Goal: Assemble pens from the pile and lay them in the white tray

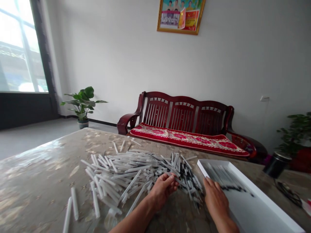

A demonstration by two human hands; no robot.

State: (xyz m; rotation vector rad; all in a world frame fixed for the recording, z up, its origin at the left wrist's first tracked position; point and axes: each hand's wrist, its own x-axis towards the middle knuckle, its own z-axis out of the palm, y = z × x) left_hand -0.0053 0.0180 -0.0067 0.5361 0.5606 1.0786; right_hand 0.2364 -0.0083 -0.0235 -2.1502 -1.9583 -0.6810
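A wide heap of white pen tubes and thin pen parts [126, 173] lies on the marbled table [36, 181]. My left hand [163, 189] rests on the heap's right side with its fingers curled around one or two of the thin parts. My right hand [215, 197] lies flat beside the heap, fingers stretched toward the near rim of a white tray [252, 207]. Dark assembled pens [224, 178] lie in the tray's far end.
Several loose white tubes [73, 204] lie at the front left of the table. A dark cylindrical can [275, 165] and a black cable [288, 192] sit at the right. Beyond the table stand a red wooden bench [184, 126] and potted plants [82, 103].
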